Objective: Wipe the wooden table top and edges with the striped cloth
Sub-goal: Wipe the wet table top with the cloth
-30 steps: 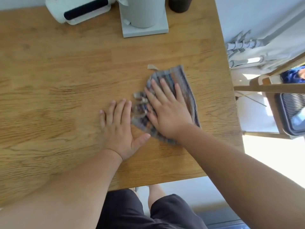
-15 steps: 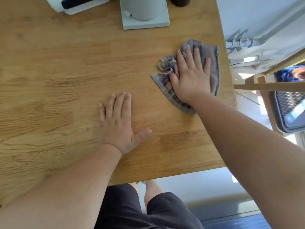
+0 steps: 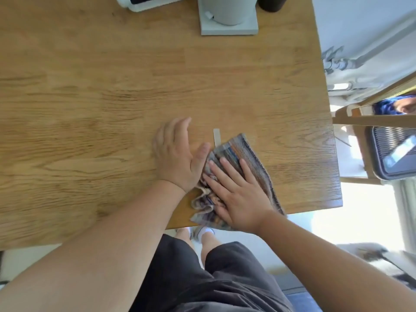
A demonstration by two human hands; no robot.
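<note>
The big wooden table (image 3: 112, 97) is holding the striped cloth (image 3: 238, 158) near its front right edge. The right hand (image 3: 238, 197) is pressing flat on the cloth. The left hand (image 3: 175, 156) is lying flat beside it, thumb touching the cloth.

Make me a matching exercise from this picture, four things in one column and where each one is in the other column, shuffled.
1. striped cloth
2. left hand
3. grey square base
4. dark container

A. far right corner, cut off by the frame
B. flat on the table, beside the cloth
C. under the right hand, at the near edge
D. far edge, under a pale cylinder

Pairs: 1-C, 2-B, 3-D, 4-A
</note>
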